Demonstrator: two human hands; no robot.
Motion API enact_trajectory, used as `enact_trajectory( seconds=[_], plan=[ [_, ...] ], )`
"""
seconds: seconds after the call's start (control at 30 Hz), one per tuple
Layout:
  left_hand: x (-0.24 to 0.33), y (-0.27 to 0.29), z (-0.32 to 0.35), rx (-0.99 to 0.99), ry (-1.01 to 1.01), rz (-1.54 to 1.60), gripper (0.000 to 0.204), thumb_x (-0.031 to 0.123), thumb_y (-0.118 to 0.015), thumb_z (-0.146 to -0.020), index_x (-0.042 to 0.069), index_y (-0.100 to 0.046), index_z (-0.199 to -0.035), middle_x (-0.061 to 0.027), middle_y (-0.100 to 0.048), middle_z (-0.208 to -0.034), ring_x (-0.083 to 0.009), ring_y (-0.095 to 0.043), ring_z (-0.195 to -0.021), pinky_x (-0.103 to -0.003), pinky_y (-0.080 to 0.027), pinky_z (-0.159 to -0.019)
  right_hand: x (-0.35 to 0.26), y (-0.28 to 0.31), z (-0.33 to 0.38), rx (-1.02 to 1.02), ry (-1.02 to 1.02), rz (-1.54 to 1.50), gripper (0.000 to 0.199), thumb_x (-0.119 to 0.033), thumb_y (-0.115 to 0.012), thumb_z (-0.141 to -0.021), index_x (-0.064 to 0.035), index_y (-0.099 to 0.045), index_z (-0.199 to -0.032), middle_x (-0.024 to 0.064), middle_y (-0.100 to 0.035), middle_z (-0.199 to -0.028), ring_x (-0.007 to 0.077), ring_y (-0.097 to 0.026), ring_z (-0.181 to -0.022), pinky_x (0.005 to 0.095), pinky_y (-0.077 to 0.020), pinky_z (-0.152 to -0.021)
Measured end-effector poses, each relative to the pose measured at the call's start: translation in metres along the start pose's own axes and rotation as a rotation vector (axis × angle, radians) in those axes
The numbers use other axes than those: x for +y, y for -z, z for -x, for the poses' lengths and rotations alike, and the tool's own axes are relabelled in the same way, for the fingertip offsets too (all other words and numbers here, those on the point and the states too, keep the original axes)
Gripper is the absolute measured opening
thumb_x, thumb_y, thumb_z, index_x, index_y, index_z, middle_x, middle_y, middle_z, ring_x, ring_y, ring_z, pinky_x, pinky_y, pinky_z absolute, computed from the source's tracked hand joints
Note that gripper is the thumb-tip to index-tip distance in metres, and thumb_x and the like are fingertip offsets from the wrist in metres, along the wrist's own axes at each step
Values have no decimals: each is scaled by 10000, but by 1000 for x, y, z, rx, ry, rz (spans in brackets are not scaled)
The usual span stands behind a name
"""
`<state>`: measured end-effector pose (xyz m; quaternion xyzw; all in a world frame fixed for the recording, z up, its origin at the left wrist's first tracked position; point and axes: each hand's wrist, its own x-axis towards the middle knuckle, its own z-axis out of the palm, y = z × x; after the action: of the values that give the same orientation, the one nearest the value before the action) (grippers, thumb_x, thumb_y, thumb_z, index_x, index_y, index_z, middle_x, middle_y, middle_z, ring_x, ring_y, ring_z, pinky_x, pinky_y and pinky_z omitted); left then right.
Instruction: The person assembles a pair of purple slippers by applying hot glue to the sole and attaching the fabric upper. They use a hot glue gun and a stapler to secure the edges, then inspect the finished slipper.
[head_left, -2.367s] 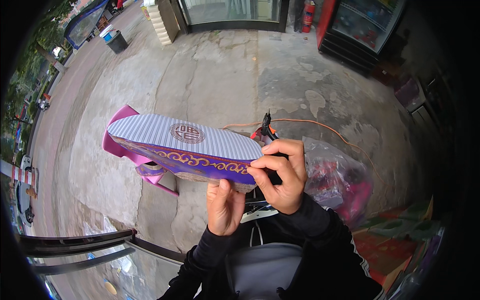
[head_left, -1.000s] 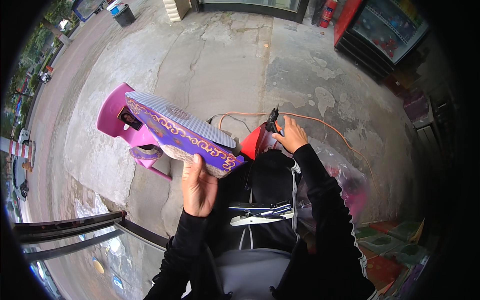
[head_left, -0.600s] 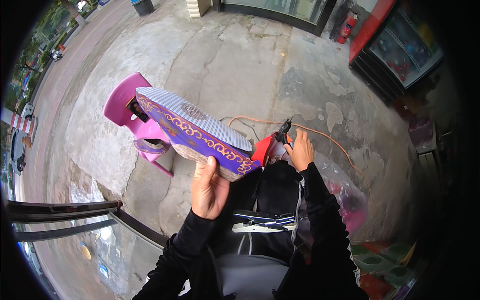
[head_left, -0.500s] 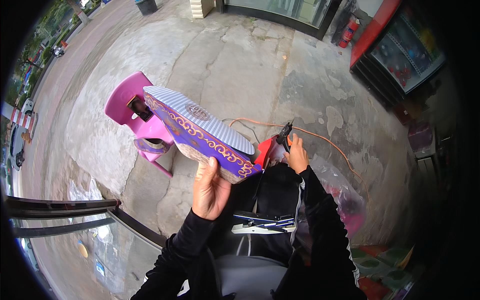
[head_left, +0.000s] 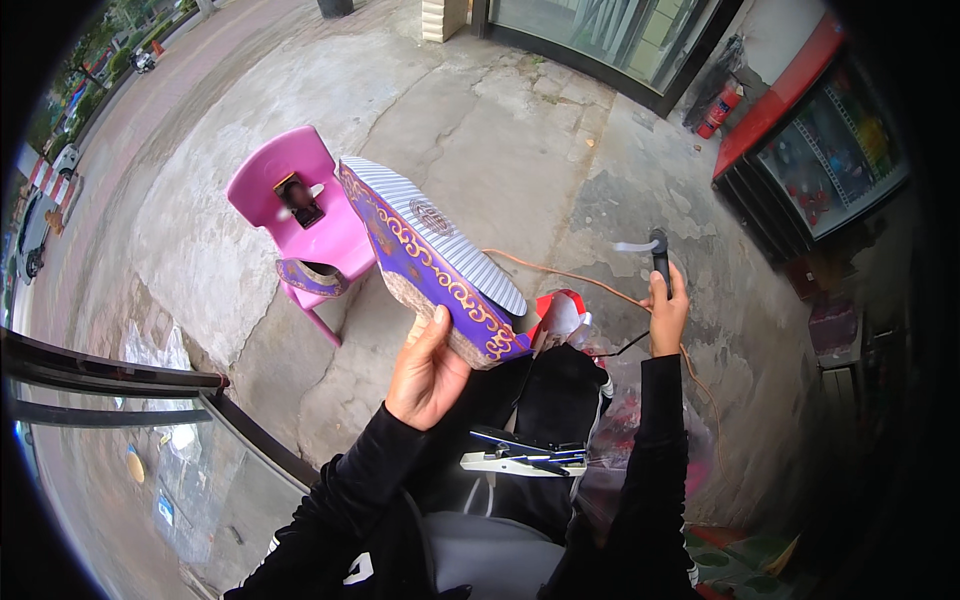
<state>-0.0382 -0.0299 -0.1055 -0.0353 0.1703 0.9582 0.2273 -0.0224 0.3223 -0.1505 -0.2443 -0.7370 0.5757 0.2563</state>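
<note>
My left hand (head_left: 430,375) grips a slipper (head_left: 425,280) by its lower edge, thumb on the outside. Its purple side band carries gold scrolls and a fleecy edge, and a grey-striped sole with a round emblem shows along the top. At right, my right hand (head_left: 672,312) is closed around the black handle of what looks like a hot glue gun (head_left: 660,262). A whitish translucent stick (head_left: 633,246) juts leftward from its top. Between the hands, a red and white object (head_left: 560,315) sits by my knees. A white-and-black stapler-like tool (head_left: 525,455) lies on my lap.
A pink plastic chair (head_left: 345,225) stands ahead on the left, bearing a purple piece (head_left: 310,275) and a small dark object (head_left: 298,200). An orange cord (head_left: 560,268) crosses the concrete. Clear plastic bags lie on both sides. A glass-fronted cooler (head_left: 825,150) stands far right.
My right hand has lifted the glue gun up and to the right, away from the red object. The slipper has shifted slightly right in my left hand, and the view has shifted too.
</note>
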Motion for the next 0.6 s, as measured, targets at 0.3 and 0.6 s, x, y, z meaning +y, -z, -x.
enact_trajectory(
  seconds=[0.3,0.6],
  plan=[
    [4,-13,-1,-44,-105,-104,432,173,-597,-1024,49,-457,-1413,-76,-585,-1368,-212,-554,-1275,-421,-425,-1118,-119,8,67,-347,160,-464,377,-308,-605,-1013,9,-573,-1215,88,-582,-1033,123,-568,-713,338,-547,-728],
    [2,-24,6,42,22,-165,385,177,-614,-1018,33,-507,-1359,-87,-638,-1287,-185,-628,-1169,-386,-495,-1050,-179,-12,127,-456,191,-145,371,-249,-793,-896,8,-624,-1103,34,-649,-956,107,-579,-797,252,-474,-718]
  ],
)
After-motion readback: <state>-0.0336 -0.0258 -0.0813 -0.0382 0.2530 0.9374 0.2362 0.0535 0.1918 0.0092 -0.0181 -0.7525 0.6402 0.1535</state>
